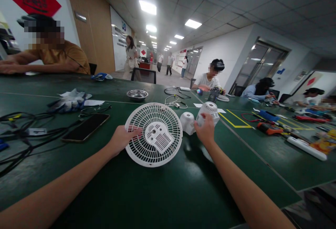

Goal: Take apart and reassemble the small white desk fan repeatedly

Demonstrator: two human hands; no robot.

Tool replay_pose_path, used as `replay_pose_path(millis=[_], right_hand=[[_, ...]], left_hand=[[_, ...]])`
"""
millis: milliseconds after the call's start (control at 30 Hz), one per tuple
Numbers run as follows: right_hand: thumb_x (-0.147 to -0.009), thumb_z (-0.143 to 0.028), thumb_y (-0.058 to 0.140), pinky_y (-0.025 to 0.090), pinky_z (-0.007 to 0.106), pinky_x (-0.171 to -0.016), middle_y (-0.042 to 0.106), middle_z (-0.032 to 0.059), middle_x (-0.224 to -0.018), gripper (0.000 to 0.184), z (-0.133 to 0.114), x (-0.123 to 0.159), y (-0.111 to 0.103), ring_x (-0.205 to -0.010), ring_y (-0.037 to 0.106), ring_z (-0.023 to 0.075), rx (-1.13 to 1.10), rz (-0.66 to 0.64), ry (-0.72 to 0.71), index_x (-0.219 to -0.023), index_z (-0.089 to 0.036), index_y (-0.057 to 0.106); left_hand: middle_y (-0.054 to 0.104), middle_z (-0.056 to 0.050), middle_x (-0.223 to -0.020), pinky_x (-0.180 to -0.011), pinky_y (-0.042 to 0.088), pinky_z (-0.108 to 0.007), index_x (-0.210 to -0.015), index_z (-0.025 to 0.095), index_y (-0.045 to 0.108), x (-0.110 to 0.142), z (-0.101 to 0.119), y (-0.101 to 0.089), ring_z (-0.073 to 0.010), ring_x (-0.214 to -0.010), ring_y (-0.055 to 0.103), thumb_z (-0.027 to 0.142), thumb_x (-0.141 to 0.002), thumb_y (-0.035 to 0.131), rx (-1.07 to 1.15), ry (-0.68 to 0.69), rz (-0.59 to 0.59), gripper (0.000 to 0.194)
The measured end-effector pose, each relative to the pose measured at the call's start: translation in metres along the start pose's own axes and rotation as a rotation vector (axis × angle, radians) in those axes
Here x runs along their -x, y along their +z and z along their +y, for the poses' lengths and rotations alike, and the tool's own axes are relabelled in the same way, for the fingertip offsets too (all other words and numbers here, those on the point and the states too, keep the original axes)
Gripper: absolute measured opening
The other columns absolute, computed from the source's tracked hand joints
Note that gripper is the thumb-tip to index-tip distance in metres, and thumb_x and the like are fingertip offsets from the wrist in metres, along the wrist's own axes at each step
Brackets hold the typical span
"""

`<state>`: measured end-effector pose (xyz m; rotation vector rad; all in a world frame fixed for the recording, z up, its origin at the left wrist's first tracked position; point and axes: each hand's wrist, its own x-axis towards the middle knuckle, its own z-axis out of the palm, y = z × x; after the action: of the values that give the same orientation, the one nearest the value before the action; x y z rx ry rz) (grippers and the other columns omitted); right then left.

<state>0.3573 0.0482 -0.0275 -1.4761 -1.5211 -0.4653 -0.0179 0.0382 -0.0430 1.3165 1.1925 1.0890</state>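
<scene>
My left hand grips the left rim of a round white fan grille, thumb over its slats. The grille is tilted, its slotted white centre plate facing me. To its right, my right hand has its fingers curled against a larger white plastic fan housing. The hand and wrist hide part of that housing. A smaller white plastic cover stands between the grille and my right hand, close to my thumb.
A metal bowl stands behind the grille. A phone, black cables and gloves lie at left. At right are an orange multimeter and a white power strip. Several people sit around the table.
</scene>
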Motion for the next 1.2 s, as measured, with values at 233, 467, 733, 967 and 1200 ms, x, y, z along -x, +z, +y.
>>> replay_pose_path(millis=[233,467,733,967,1200], right_hand=[[-0.064,-0.034,0.071,0.039,0.048,-0.101,0.054,0.0165,-0.128,0.077,0.039,-0.014,-0.005,-0.117,0.053,0.0336,-0.056,0.211,0.428,-0.133,-0.018,0.039],[-0.052,-0.047,0.082,0.049,0.043,-0.09,0.069,0.0111,-0.107,0.082,0.065,-0.004,0.009,-0.098,0.066,0.032,-0.172,-0.009,0.654,-0.123,-0.021,0.051],[-0.064,-0.053,0.076,0.051,0.04,-0.085,0.068,0.0153,-0.11,0.075,0.055,-0.017,0.007,-0.094,0.066,0.0277,-0.233,0.251,0.649,-0.122,-0.015,0.05],[-0.064,-0.049,0.079,0.053,0.034,-0.073,0.07,0.0117,-0.105,0.069,0.018,-0.021,0.001,-0.084,0.068,0.0226,-0.462,0.227,0.375,-0.119,-0.017,0.051],[-0.064,-0.055,0.077,0.053,0.037,-0.076,0.073,0.012,-0.1,0.069,0.0,-0.004,0.013,-0.081,0.069,0.0259,-0.268,-0.129,0.371,-0.118,-0.017,0.057]], left_hand=[[0.078,-0.009,-0.09,-0.078,0.059,-0.041,-0.096,0.014,0.072,0.0,-0.001,-0.001,-0.0259,-0.084,0.074,0.04,-0.076,0.076,-0.014,0.018,-0.025,0.034],[0.078,-0.009,-0.089,-0.078,0.059,-0.041,-0.097,0.014,0.072,-0.001,-0.002,-0.002,-0.0261,-0.083,0.074,0.04,-0.077,0.076,-0.029,0.015,-0.026,0.034],[0.078,-0.009,-0.091,-0.076,0.059,-0.04,-0.098,0.015,0.072,-0.002,-0.003,-0.003,-0.0263,-0.083,0.074,0.041,-0.077,0.076,-0.017,0.009,-0.035,0.033],[0.078,-0.009,-0.091,-0.077,0.059,-0.039,-0.096,0.015,0.072,-0.003,-0.004,-0.002,-0.0261,-0.085,0.074,0.042,-0.078,0.074,-0.04,0.035,-0.038,0.033],[0.078,-0.01,-0.093,-0.076,0.058,-0.04,-0.099,0.016,0.073,-0.006,-0.007,-0.006,-0.0261,-0.084,0.074,0.046,-0.077,0.073,-0.064,0.025,-0.058,0.038]])
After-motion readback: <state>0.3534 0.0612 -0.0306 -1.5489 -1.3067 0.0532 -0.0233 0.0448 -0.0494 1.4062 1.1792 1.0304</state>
